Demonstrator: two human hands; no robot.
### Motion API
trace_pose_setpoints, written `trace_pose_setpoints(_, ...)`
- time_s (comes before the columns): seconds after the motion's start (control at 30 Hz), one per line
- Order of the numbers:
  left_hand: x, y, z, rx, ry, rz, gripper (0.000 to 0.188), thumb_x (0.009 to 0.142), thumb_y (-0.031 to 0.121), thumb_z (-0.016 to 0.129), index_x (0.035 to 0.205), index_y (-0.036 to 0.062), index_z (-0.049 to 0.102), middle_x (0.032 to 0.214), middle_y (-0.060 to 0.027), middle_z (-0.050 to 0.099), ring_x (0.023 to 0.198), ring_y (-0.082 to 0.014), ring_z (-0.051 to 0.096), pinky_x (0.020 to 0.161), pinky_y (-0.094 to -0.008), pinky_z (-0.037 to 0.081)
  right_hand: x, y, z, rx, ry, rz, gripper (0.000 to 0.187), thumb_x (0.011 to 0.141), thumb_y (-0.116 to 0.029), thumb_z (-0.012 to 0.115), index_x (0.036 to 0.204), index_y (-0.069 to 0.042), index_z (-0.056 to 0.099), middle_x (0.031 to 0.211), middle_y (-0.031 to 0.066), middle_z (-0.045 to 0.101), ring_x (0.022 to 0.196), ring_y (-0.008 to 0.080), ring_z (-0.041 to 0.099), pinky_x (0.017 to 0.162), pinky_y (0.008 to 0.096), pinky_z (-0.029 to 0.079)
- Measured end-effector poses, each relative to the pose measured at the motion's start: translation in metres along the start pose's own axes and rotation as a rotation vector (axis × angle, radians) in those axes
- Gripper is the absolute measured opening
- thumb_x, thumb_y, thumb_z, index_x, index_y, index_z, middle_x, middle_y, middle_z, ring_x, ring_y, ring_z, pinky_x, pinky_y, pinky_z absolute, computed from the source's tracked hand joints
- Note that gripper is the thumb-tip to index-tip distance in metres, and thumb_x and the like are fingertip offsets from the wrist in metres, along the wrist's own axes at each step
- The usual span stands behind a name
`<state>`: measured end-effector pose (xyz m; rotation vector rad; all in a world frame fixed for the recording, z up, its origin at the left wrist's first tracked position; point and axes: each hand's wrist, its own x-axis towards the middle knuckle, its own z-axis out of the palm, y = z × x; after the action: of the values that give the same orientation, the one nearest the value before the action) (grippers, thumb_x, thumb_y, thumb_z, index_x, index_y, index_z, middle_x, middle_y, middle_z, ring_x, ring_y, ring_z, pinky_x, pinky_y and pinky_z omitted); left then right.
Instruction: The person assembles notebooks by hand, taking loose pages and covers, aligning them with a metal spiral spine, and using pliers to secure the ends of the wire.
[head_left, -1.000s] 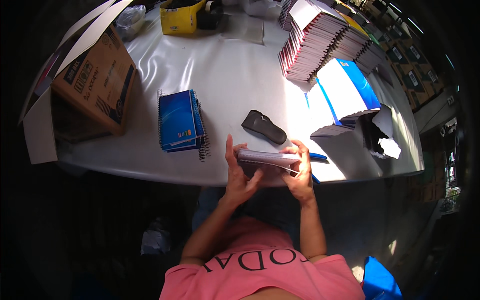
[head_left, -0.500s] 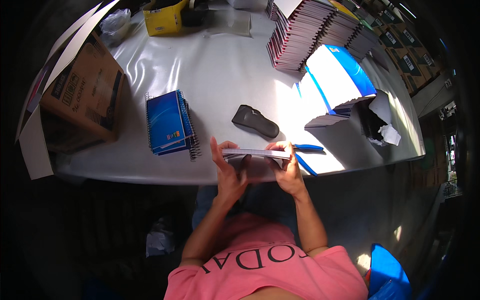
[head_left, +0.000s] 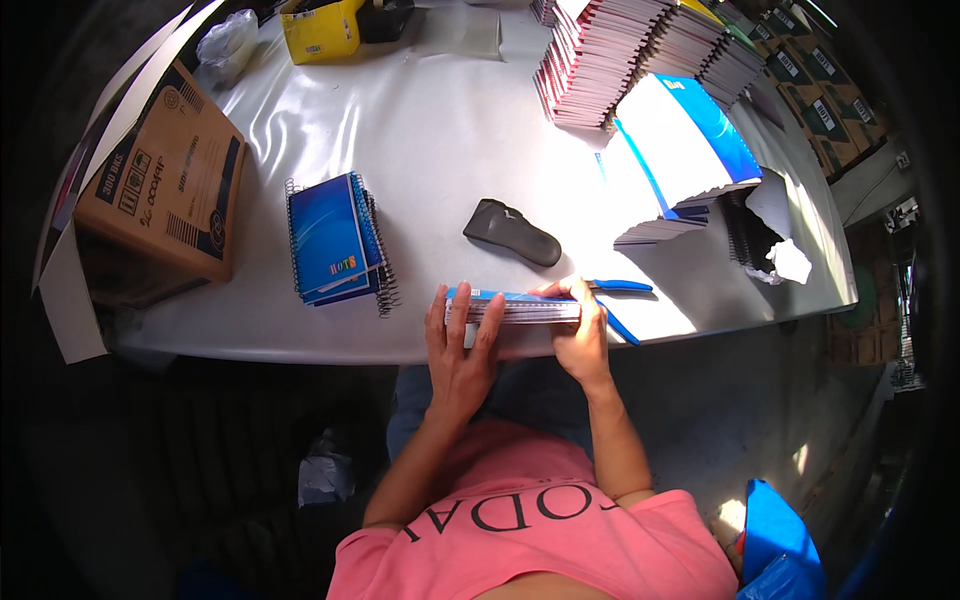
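Notebook [head_left: 535,311], left hand [head_left: 462,372] at left end, right hand [head_left: 583,338] gripping right end

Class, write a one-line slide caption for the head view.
The right hand grips a blue-covered notebook and the left hand touches it, near a blue-handled tool.

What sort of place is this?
Probably a workshop or packing room: there are tall stacks of notebooks on the table, a big open cardboard box at the left, and more cartons piled beyond the table.
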<state>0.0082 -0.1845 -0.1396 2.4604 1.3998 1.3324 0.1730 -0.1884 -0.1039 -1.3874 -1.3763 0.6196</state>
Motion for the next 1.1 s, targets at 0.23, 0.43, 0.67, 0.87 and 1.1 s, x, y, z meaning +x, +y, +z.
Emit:
trace_pose_setpoints(0.23,-0.02,0.008,-0.003,-0.016,-0.035,-0.052,0.056,0.08,0.01,0.064,0.133,0.0234,0.051,0.145,-0.0193,0.031,0.131,-0.0433,0.033,0.096,-0.0539,0.036,0.002,-0.003,-0.002,-0.007,-0.032,0.029,0.029,0.067,0.017,0.045,0.088,-0.001,0.051,0.088,0.0149,0.069,0.085,0.0261,0.068,0.073,0.0328,0.052)
trace_pose_setpoints(0.43,-0.023,0.008,-0.004,-0.027,-0.049,-0.006,0.062,0.079,0.003,0.063,0.136,0.0175,0.046,0.145,-0.0264,0.025,0.126,-0.0495,0.035,0.099,-0.0556,0.035,0.002,0.0,-0.003,0.007,-0.038,0.039,0.03,0.066,0.018,0.043,0.088,0.0,0.051,0.09,0.0153,0.069,0.086,0.0259,0.068,0.075,0.0331,0.052)
trace_pose_setpoints(0.67,-0.018,0.013,-0.008,0.015,-0.057,-0.046,0.055,0.079,0.011,0.065,0.131,0.0245,0.053,0.142,-0.0201,0.035,0.126,-0.0427,0.038,0.095,-0.0517,0.037,0.006,-0.007,-0.007,-0.14,-0.034,0.053,0.027,0.066,0.012,0.047,0.09,0.0,0.053,0.084,0.0145,0.064,0.084,0.0259,0.065,0.076,0.0324,0.049)
trace_pose_setpoints(0.87,-0.008,0.015,-0.013,-0.009,-0.065,-0.074,0.06,0.075,0.008,0.064,0.131,0.0258,0.052,0.142,-0.0183,0.036,0.125,-0.0416,0.038,0.097,-0.0544,0.034,0.005,-0.004,-0.008,-0.121,-0.041,0.081,0.027,0.069,0.008,0.05,0.094,0.0,0.054,0.086,0.0129,0.061,0.081,0.0212,0.061,0.076,0.0304,0.047)
trace_pose_setpoints(1.1,0.015,0.009,-0.026,0.047,-0.172,-0.026,0.068,0.067,0.011,0.07,0.131,0.0257,0.052,0.146,-0.0163,0.032,0.135,-0.0399,0.027,0.107,-0.058,0.019,0.0,0.003,-0.005,-0.027,-0.022,0.202,0.033,0.067,0.012,0.046,0.096,0.0,0.054,0.086,0.014,0.065,0.079,0.0212,0.065,0.069,0.0289,0.048)
